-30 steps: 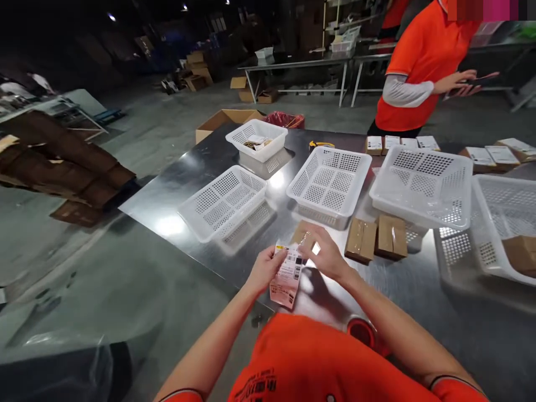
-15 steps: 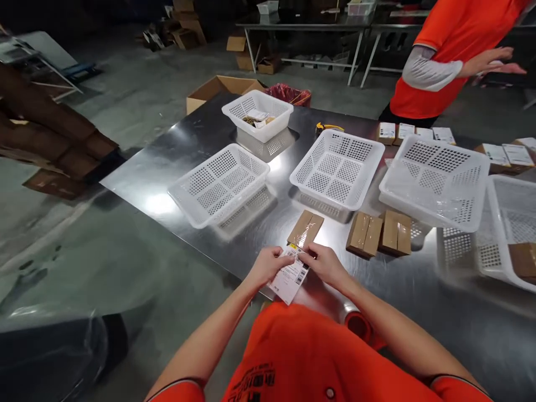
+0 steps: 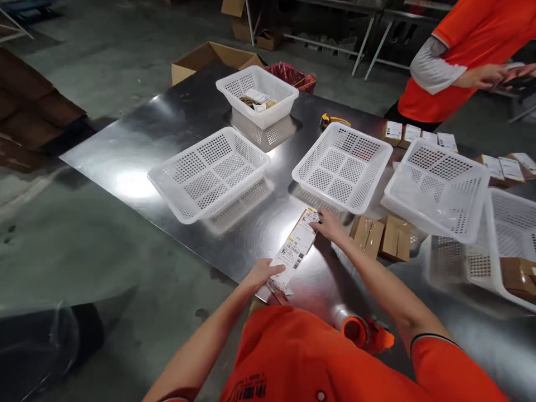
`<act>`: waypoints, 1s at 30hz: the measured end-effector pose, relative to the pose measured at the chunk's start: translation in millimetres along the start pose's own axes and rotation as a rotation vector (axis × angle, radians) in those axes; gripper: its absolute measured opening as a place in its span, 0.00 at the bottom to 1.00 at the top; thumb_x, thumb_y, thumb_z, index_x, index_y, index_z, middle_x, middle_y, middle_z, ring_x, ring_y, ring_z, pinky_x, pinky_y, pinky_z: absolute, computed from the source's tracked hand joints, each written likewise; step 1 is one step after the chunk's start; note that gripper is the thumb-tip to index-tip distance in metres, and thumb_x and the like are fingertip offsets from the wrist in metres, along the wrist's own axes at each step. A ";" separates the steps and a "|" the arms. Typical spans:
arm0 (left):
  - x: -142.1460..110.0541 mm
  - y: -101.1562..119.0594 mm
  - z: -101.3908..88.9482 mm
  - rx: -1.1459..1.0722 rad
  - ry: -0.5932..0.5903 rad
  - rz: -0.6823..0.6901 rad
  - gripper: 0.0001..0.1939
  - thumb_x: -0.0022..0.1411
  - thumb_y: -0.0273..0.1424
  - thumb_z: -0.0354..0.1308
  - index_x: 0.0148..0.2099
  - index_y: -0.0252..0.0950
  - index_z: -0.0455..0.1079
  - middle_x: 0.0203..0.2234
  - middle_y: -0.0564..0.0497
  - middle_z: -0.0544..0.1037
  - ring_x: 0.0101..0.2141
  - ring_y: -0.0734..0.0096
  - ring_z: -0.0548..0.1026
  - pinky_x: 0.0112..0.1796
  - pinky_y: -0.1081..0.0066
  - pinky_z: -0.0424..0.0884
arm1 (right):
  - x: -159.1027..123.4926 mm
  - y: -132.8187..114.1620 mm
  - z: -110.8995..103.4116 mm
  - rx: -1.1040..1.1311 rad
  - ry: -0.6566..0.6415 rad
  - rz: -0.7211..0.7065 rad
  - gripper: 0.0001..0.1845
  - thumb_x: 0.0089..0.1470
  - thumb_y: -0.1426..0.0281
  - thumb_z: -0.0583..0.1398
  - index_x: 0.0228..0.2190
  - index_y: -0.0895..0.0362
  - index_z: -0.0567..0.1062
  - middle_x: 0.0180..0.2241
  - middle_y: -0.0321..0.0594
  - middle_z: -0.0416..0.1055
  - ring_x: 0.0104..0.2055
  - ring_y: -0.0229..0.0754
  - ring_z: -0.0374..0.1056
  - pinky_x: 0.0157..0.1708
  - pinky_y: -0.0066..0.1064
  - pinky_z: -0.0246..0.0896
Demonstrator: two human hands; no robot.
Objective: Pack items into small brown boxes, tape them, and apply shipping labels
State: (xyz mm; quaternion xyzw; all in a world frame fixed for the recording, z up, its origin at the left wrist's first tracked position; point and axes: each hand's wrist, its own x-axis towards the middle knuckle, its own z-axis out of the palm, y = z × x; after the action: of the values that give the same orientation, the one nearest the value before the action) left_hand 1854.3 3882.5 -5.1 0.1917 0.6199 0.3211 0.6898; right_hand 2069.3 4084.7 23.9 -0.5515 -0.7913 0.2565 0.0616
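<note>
A long white shipping label [image 3: 293, 245] with barcodes and yellow marks stretches from the table edge towards the baskets. My left hand [image 3: 264, 272] pinches its near end, thumb on top. At the far end my right hand [image 3: 329, 225] grips the label's edge, thumb over the print. Only a thin brown edge shows beneath the label, so the cardboard box under it is mostly hidden. To the right of my right hand stand two small taped cardboard boxes [image 3: 396, 239]. An orange tape dispenser [image 3: 355, 330] lies near my right forearm.
White perforated baskets [image 3: 209, 173] stand across the metal table [image 3: 176, 111]; the back one [image 3: 257, 97] holds small items. A yellow-and-black tool [image 3: 333, 121] lies behind the middle basket. Labelled boxes [image 3: 412, 134] line the far right edge, where a person in orange [image 3: 464, 67] stands.
The label has moved up over the taped box and now covers it. My right hand has slid forward to the far end, while my left hand has shifted slightly down and left.
</note>
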 end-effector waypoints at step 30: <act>-71.6 -51.6 -43.9 0.087 0.364 -0.010 0.22 0.46 0.49 0.63 0.31 0.33 0.76 0.21 0.50 0.76 0.23 0.67 0.71 0.25 0.72 0.64 | -8.2 -59.1 96.4 -0.333 0.111 -0.155 0.33 0.66 0.55 0.48 0.66 0.58 0.59 0.70 0.53 0.44 0.72 0.63 0.34 0.64 0.66 0.23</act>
State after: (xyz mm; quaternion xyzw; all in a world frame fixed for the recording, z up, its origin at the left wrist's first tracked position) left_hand 1820.2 3790.7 6.2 0.1573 0.7487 0.3200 0.5588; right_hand 1986.1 4029.4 -29.6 -0.5048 -0.8584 0.0858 0.0325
